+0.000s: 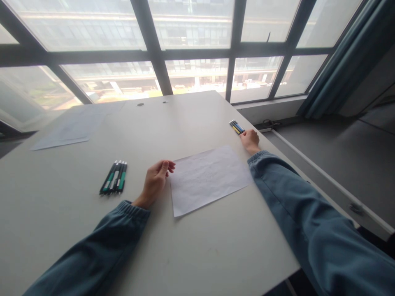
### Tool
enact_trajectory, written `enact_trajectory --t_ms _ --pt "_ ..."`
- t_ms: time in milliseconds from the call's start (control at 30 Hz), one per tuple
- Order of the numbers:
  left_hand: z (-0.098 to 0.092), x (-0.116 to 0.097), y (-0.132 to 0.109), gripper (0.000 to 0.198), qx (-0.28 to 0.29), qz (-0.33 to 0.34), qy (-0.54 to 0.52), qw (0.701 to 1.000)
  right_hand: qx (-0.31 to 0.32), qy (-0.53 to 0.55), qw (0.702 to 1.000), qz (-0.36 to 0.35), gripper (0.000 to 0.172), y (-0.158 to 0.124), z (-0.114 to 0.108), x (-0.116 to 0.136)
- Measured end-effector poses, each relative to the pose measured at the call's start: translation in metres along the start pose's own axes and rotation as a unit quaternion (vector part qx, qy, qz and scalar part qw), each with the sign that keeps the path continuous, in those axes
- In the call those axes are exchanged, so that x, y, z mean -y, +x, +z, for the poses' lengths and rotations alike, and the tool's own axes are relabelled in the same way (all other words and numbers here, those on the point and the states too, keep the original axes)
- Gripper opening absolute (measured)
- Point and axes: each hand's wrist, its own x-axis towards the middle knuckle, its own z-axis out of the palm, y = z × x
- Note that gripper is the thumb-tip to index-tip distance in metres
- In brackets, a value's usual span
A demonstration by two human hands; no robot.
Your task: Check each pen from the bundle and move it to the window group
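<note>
A white sheet of paper [208, 177] lies on the grey table [197, 255] in front of me. My left hand [156, 181] rests at the sheet's left edge, fingers loosely curled and touching its corner, holding nothing I can see. My right hand [250, 141] reaches to the table's right edge and is closed on a small bundle of blue and yellow pens [236, 126]. A row of several green and black pens [114, 177] lies on the table to the left of my left hand.
Another pale sheet [69, 129] lies at the table's far left. Large windows [191, 45] stand behind the table. A dark curtain [336, 61] hangs at right, above a grey ledge [333, 156] beside the table's right edge.
</note>
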Motion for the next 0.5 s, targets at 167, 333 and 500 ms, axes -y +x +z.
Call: enact_trajectory --t_ms 167,333,500 --pt "0.0005 -0.0028 -0.0010 0.036 0.000 0.004 0.000 1.000 -0.001 0.002 1.000 -0.003 0.021 -0.0016 -0.0015 0.0002" --pt "0.0008 -0.0032 -0.0010 0.036 -0.001 0.002 0.000 1.000 -0.006 0.000 1.000 -0.006 0.022 -0.0011 -0.0006 -0.0003" --pt "0.0006 -0.0030 -0.0004 0.036 0.001 0.000 0.004 1.000 -0.007 -0.001 1.000 -0.005 0.024 0.0018 0.0018 -0.0009"
